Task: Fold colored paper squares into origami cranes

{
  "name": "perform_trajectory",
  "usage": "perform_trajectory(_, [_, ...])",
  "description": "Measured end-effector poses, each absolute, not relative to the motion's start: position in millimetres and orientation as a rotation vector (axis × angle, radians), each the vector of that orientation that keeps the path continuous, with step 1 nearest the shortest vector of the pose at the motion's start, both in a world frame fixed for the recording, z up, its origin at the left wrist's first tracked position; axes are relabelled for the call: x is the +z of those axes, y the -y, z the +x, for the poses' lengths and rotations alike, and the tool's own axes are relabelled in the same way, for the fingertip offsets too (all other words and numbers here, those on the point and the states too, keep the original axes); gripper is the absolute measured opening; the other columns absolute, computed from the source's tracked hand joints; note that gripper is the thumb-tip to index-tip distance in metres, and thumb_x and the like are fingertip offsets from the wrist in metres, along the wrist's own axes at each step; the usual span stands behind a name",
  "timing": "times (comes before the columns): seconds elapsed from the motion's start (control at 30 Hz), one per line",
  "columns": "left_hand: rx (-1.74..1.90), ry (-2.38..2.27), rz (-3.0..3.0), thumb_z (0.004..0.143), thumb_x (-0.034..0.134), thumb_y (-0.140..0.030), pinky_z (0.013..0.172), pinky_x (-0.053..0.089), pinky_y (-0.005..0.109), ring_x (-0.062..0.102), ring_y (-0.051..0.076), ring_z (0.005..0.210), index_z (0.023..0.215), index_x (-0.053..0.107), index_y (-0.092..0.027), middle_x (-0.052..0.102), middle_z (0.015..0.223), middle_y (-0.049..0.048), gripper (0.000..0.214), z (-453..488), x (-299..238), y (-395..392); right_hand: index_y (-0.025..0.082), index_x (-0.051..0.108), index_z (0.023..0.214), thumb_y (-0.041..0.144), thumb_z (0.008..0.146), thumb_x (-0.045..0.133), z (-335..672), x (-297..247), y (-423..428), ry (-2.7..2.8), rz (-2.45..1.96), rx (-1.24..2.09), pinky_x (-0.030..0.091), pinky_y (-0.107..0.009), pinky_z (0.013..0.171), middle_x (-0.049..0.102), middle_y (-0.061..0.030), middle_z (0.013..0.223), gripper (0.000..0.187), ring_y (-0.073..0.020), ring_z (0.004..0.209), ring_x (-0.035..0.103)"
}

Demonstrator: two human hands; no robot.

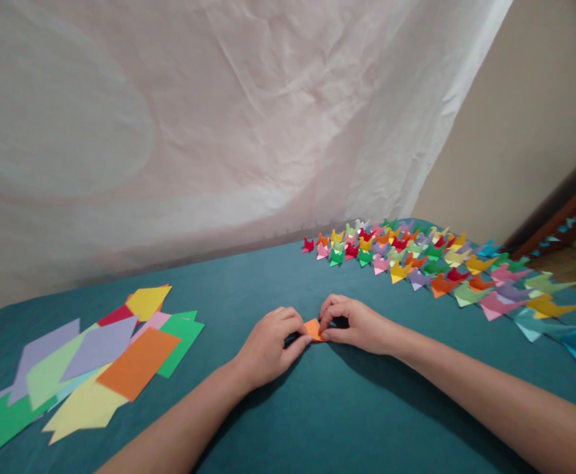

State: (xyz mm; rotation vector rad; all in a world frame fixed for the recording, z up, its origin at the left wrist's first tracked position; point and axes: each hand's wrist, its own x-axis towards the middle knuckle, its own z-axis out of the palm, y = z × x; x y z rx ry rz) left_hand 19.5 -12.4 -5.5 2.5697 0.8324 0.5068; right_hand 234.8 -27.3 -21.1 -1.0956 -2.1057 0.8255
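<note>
Left hand (274, 343): thumb and fingers pinch the orange paper (313, 328) at its left side
Right hand (355, 322): curled, pinching its right side
Orange paper: between both hands, at the table (241, 286)
Loose sheets (138, 363): overlapping, left
Paper birds (443, 286): in rows, right

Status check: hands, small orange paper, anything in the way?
Left hand, right hand: both holding small orange paper. Loose sheets off left, paper birds off right: neither in the way.

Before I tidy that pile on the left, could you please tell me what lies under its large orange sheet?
A pale yellow sheet and a green sheet partly show from beneath the orange sheet; anything lying wholly under it is covered.
</note>
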Motion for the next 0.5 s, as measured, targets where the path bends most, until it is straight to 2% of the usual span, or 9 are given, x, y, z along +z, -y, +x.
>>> perform_trajectory(0.3, [0.561,-0.886,2.472,0.085,0.053,-0.020,0.075,0.039,0.028,0.051,0.016,0.081,0.078,0.059,-0.017,0.058,0.083,0.0031,0.009,22.3,-8.6,14.7,0.018,0.069,0.073,0.012,0.071,0.067,233.9,-18.8,24.1,2.089,-1.115,0.914,0.043,-0.027,0.076,0.058,-0.0016,0.084,0.006,-0.0138,0.080,0.057])
perform_trajectory(0.5, [0.589,-0.924,2.429,0.084,0.054,-0.018,0.073,0.039,0.027,0.052,0.016,0.080,0.076,0.058,-0.016,0.057,0.081,0.0028,0.009,24.1,-8.8,14.8,0.019,0.070,0.077,0.013,0.073,0.065,233.9,-17.8,25.2,2.139,-1.128,0.886,0.043,-0.026,0.079,0.059,-0.0021,0.087,0.008,-0.0140,0.083,0.056])
